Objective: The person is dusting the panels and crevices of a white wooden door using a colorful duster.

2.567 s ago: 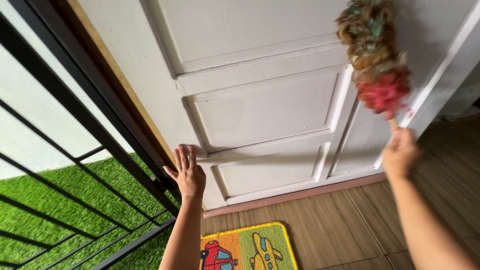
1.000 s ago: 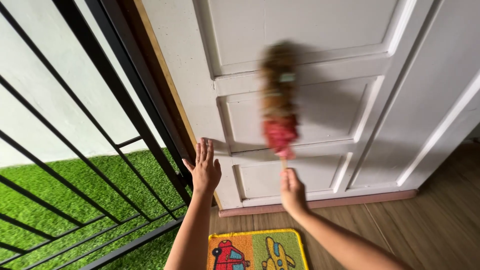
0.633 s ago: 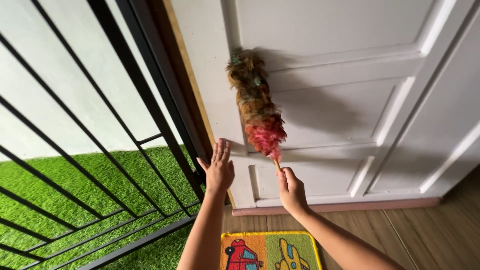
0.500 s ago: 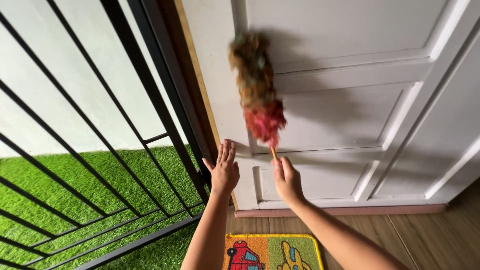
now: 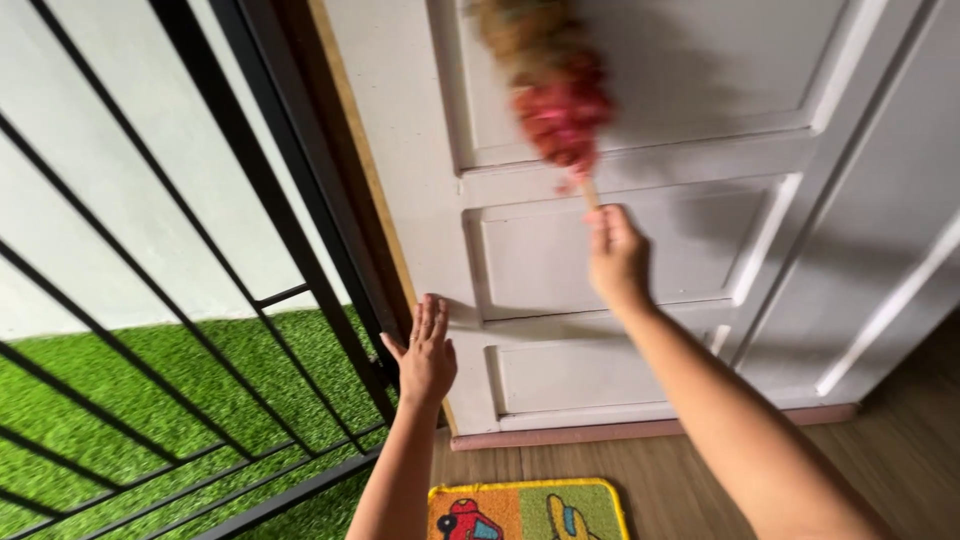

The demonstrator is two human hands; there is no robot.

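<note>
Up against the white panelled door (image 5: 620, 250), the right hand (image 5: 617, 258) is closed in a fist around the thin wooden handle of a feather duster (image 5: 550, 85). The duster's red and brown feathers, blurred, lie over the door's upper panel, above the hand. Lower and to the left, the left hand (image 5: 425, 350) holds nothing: its fingers are straight and close together, the palm flat against the door's edge near the frame. A black metal gate (image 5: 260, 200) stands just left of it, with green artificial turf (image 5: 120, 400) behind the bars. A colourful doormat (image 5: 525, 512) lies on the wooden floor (image 5: 900, 450) below.
</note>
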